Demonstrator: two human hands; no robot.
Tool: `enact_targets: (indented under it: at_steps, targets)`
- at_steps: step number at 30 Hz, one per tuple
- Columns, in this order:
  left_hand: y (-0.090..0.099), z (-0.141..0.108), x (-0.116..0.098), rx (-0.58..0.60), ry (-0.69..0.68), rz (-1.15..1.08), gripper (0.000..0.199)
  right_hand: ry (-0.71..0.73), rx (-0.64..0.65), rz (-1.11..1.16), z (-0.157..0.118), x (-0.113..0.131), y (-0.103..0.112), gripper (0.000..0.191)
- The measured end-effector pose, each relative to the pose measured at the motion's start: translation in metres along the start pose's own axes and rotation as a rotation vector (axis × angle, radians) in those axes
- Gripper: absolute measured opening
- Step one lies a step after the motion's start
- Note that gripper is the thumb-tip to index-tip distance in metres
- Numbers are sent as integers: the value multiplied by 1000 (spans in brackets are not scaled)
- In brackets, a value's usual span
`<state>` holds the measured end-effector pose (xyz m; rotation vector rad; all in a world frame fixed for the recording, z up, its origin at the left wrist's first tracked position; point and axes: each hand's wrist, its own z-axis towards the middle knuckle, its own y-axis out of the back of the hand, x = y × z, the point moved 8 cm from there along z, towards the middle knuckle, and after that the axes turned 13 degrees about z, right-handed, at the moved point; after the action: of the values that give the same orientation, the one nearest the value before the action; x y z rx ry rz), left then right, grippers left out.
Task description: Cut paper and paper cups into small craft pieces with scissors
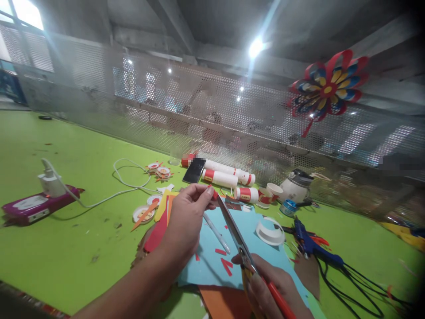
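Note:
Between the thumb and fingers of my left hand [191,212] is a small red paper piece [214,193], mostly covered by the fingertips. My right hand [270,283] is wrapped round the red handles of a pair of scissors [237,239]. The blades point up and away, their tips right at the red piece; whether they touch it I cannot tell. Below lies a light blue sheet [212,270] with several red paper strips [226,266] scattered on it. A whitish pen [217,233] rests on the sheet, just right of my left hand.
A blue glue gun [315,248] with black cables lies at right. Paper cups [246,195], a phone [194,170], a kettle [295,186] and a blue-lidded jar [288,207] stand behind the sheet. At left, a purple power strip [40,206] feeds a white cable. Perforated metal panels [206,119] border the table.

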<state>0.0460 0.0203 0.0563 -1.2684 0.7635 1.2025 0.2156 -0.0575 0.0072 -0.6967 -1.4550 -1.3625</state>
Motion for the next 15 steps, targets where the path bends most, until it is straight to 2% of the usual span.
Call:
enact_targets:
  at_steps: [7,15]
  targets:
    - [-1,0,2,5,22,-19,16,36,-62,-4,-1,2,2,56]
    - [-2,0,5,1,65,-49,15,7,-39,-32,0,5,1,58]
